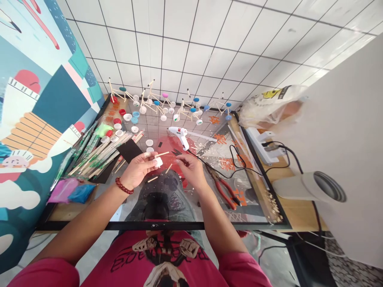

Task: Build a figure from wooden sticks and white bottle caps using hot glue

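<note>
At the far left of the bench (61,212), a pink packet (62,190) and a blue packet (82,193) lie side by side, their contents hard to make out. Next come clear sleeves of wooden sticks (98,155), heaped in a loose pile, with bottle caps (127,117) in red, white and blue scattered beyond. Stick-and-cap models (155,101) line the far edge. The left hand (138,169) is clamped on a white bottle cap (158,161), a thin wooden stick (163,154) showing just above it. The right hand (190,170) sits close by, apart from the left, fingers curled; I cannot tell whether it holds anything. Past it lie a white hot glue gun (179,135), red-handled pliers (224,187), a white power strip (263,145) and a clear plastic bag (269,107).
</note>
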The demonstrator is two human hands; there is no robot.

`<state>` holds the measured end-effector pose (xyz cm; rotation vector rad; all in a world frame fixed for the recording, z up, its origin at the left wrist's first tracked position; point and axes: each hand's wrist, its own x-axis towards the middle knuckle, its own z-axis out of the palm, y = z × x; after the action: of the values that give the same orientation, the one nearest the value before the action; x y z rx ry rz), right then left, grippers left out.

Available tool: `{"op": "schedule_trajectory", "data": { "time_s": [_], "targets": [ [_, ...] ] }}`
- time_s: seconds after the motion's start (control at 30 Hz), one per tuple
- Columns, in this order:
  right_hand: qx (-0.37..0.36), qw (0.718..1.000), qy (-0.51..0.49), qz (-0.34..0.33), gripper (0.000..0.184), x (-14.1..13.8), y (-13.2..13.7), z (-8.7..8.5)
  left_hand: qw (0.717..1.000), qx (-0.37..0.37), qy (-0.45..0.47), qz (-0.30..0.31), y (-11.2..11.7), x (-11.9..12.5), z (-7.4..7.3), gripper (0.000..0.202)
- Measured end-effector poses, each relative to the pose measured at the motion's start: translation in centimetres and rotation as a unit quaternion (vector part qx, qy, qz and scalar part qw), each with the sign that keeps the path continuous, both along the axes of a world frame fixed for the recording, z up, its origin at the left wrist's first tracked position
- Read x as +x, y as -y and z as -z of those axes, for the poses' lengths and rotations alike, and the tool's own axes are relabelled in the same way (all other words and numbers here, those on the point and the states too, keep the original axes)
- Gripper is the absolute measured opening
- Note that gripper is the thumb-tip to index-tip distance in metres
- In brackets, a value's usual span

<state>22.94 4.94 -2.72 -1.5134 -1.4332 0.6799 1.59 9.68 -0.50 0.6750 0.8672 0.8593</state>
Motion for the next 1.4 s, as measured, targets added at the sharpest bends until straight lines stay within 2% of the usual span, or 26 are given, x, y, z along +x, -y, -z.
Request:
{"op": "schedule_trajectory", "data": {
  "time_s": [0.1, 0.2, 0.4, 0.53, 0.63, 0.73, 0.87, 1.0, 1.1, 1.23, 1.27, 1.4],
  "targets": [
    [0.045, 0.994, 0.083, -0.057, 0.018, 0.1, 0.1, 0.3, 1.000, 0.002, 0.005, -0.006, -0.3, -0.2, 0.3, 0.039],
    [0.070, 0.976, 0.175, -0.110, 0.022, -0.1, 0.2, 0.5, 1.000, 0.012, 0.002, -0.008, -0.4, -0.3, 0.4, 0.035],
    [0.037, 0.943, 0.295, -0.151, 0.016, -0.2, 0.2, 0.3, 0.998, 0.028, -0.023, -0.045, -0.6, -0.3, 0.2, 0.038],
    [0.014, 0.953, 0.277, -0.119, 0.013, 0.2, 0.2, 0.0, 0.999, 0.029, -0.015, -0.043, -0.8, -0.4, 0.3, 0.039],
    [0.021, 0.963, 0.253, -0.088, 0.017, 0.5, 0.2, 0.0, 0.998, 0.032, -0.003, -0.045, -1.0, -0.5, 0.5, 0.039],
    [0.035, 0.961, 0.262, -0.079, 0.017, 0.6, 0.1, 0.0, 0.998, 0.042, 0.013, -0.051, -1.2, -0.7, 0.4, 0.038],
    [0.066, 0.957, 0.255, -0.117, 0.018, 0.2, 0.3, -0.1, 0.994, 0.067, 0.050, -0.076, -1.8, -1.5, -0.5, 0.033],
    [0.109, 0.949, 0.230, -0.188, 0.018, -1.8, 1.1, -0.7, 0.987, 0.091, 0.071, -0.114, -2.6, -2.7, -1.5, 0.026],
    [0.144, 0.923, 0.263, -0.240, 0.019, -4.7, 1.8, -1.4, 0.984, 0.094, 0.075, -0.133, -3.0, -3.4, -1.8, 0.026],
    [0.178, 0.841, 0.403, -0.314, 0.019, -9.0, 2.5, -2.1, 0.983, 0.096, 0.082, -0.133, -3.3, -3.9, -1.9, 0.028],
    [0.177, 0.828, 0.426, -0.319, 0.018, -9.9, 2.6, -2.2, 0.983, 0.095, 0.083, -0.131, -3.3, -4.0, -1.9, 0.028],
    [0.161, 0.814, 0.456, -0.322, 0.017, -11.5, 3.5, -2.3, 0.985, 0.090, 0.079, -0.123, -3.4, -4.1, -2.0, 0.027]
  ]
}}
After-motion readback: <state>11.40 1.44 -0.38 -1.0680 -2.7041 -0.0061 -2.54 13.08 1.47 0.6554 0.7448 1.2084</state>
